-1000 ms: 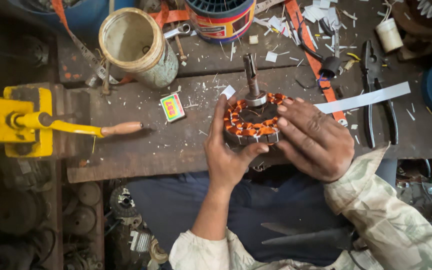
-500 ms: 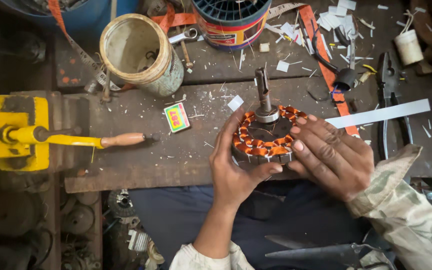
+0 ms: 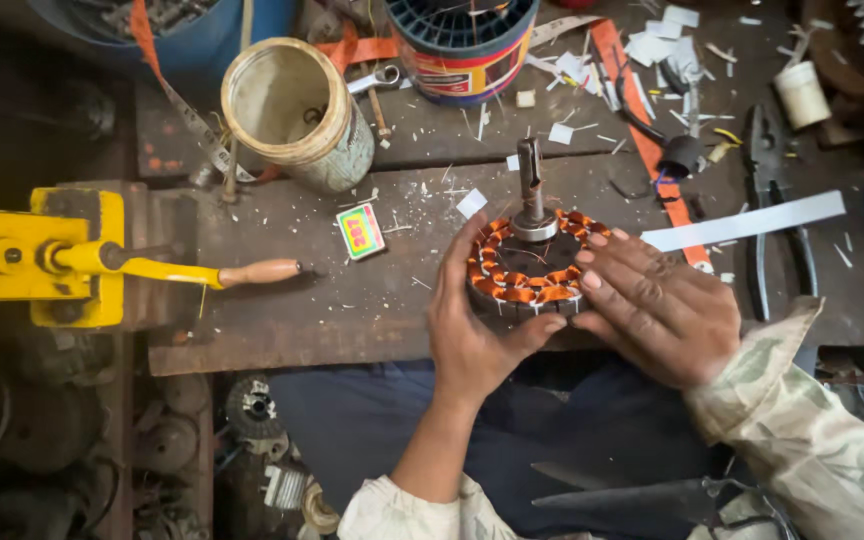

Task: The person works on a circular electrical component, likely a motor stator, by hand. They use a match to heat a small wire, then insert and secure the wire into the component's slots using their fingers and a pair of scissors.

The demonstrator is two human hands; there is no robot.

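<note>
1. You have two hands on the work: your left hand (image 3: 472,335) and your right hand (image 3: 657,305).
2. One round stator with copper coils (image 3: 527,275) sits between them, with one steel shaft (image 3: 531,190) standing in it.
3. One open tin can (image 3: 292,110).
4. One wire spool (image 3: 464,45).
5. One yellow hand crank (image 3: 72,260).
6. One small matchbox (image 3: 362,231).
7. One pair of pliers (image 3: 777,215).
8. One long white strip (image 3: 747,222).
</note>
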